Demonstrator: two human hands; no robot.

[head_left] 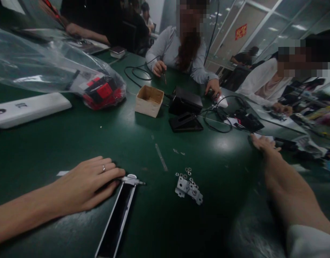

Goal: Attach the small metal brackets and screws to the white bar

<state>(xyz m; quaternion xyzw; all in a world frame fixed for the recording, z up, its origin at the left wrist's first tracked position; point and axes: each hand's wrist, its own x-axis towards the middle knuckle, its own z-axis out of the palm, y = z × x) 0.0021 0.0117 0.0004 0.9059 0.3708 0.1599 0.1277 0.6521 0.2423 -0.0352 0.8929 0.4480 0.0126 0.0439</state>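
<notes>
My left hand (96, 182) lies palm down on the green table, fingers stretched out and a ring on one of them. Its index fingertip touches the metal end fitting (131, 179) of a long, narrow frame (115, 222) with a dark inside and light edges. To the right of that frame sit a small metal bracket (188, 190) and several nut-like metal rings (191, 174). My right hand (268, 147) is stretched far to the right, at a white piece (263, 137) by the clutter. Blur and the angle hide what its fingers hold, if anything.
Farther back stand a small open box (149, 104), a black box (185, 100) and a black stand (185, 122) with cables. At left are a white case (30, 107) and a clear bag (100, 82) with red-and-black contents. A person across (167, 50) holds a small tool.
</notes>
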